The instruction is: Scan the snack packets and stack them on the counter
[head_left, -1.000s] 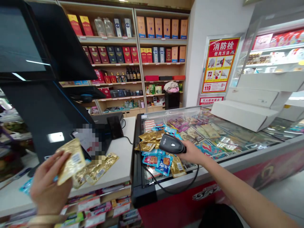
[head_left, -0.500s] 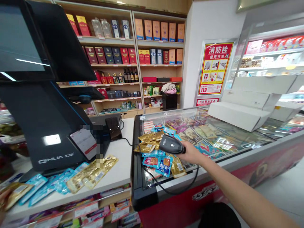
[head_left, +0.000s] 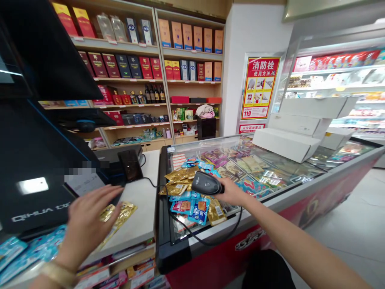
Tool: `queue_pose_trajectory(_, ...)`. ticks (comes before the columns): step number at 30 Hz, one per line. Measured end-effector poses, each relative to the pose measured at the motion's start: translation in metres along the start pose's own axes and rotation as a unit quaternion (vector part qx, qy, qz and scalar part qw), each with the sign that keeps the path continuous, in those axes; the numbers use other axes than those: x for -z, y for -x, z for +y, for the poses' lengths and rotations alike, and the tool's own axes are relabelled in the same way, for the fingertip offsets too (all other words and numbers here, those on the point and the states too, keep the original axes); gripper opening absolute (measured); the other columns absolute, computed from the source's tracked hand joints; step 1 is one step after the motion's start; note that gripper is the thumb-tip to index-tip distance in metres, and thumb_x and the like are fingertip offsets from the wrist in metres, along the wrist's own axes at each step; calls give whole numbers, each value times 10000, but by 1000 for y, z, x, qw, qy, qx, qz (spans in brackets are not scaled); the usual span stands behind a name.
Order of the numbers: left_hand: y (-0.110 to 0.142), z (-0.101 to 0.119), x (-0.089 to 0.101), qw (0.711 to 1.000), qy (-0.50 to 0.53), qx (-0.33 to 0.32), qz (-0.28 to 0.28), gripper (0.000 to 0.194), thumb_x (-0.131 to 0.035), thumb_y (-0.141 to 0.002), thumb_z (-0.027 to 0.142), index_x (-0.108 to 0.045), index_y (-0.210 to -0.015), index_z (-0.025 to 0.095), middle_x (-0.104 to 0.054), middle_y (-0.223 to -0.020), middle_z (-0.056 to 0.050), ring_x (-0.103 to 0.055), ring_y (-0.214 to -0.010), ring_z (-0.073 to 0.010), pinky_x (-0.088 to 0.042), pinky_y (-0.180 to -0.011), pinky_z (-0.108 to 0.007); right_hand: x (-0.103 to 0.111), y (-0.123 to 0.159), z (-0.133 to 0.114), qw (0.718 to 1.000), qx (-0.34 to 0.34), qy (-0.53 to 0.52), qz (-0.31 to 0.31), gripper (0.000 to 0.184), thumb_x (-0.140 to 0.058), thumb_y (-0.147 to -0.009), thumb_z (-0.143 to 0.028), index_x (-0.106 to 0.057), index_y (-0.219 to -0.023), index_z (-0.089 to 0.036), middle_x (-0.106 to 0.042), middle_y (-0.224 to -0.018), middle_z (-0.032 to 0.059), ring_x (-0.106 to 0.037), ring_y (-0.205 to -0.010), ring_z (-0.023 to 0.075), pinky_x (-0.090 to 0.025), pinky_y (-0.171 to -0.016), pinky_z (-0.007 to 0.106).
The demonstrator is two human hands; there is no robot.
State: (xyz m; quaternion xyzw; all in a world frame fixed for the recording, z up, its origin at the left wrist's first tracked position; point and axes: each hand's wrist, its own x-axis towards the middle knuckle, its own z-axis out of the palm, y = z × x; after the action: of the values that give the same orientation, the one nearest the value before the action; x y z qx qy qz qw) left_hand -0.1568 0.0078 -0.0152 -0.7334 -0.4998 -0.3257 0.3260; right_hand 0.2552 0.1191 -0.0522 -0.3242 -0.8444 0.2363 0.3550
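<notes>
A shop worker's right hand (head_left: 233, 192) grips a black barcode scanner (head_left: 207, 184) above snack packets (head_left: 188, 208) heaped on a glass-topped freezer (head_left: 296, 192). Beside it, the open left hand (head_left: 87, 224), fingers spread, sits over gold foil packets (head_left: 118, 214) on a white counter (head_left: 138, 200); whether it touches them cannot be told.

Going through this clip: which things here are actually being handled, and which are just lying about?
In use: right hand gripping barcode scanner; left hand over gold foil packets.
Lying about: blue snack packets, checkout terminal, white cartons.
</notes>
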Motion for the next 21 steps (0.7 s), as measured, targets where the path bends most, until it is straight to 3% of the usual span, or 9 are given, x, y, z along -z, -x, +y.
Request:
queue_pose_trajectory(4,-23,51,-68,988,49,-97,-111,370,-531,-874,330,-637,-1215,232,-688,-1239,-103,-610,-1180,-270,-408,-1010,-454,-1,0,1,1000,4,-8,-1,212,-701,-712,-207,-716,-918,-165,-711,-847,12,-633,-787,181,-476,-733,253)
queue_pose_trajectory(8,-36,76,-103,972,53,-63,-218,437,-498,-831,231,-626,-1245,178,-654,-1292,-150,-566,-1256,-298,-383,-1046,-524,0,2,1,1000,9,-16,4,220,-702,-714,-223,-712,-924,-159,-699,-834,7,-614,-755,166,-477,-732,252)
queue_pose_trajectory(14,-50,91,-102,968,8,-35,-248,398,-478,-775,126,-678,-1116,164,-717,-1136,-166,-631,-1140,-300,-417,-999,-505,1,2,1,1000,7,-16,11,198,-689,-689,-216,-708,-879,-163,-677,-786,-5,-592,-730,156,-460,-681,230)
queue_pose_trajectory(18,-60,101,-96,962,-23,-49,-267,299,-440,-805,89,-707,-910,173,-750,-972,-135,-671,-1008,-293,-451,-910,-472,1,3,0,1000,5,-15,19,183,-683,-676,-209,-706,-851,-163,-665,-757,-10,-593,-715,155,-444,-668,229)
queue_pose_trajectory(21,-61,100,-92,967,-23,-46,-249,314,-425,-850,116,-723,-923,181,-757,-958,-123,-673,-993,-301,-475,-862,-480,1,3,-1,1000,3,-21,18,206,-682,-675,-213,-706,-872,-158,-659,-756,-8,-594,-710,157,-449,-675,237)
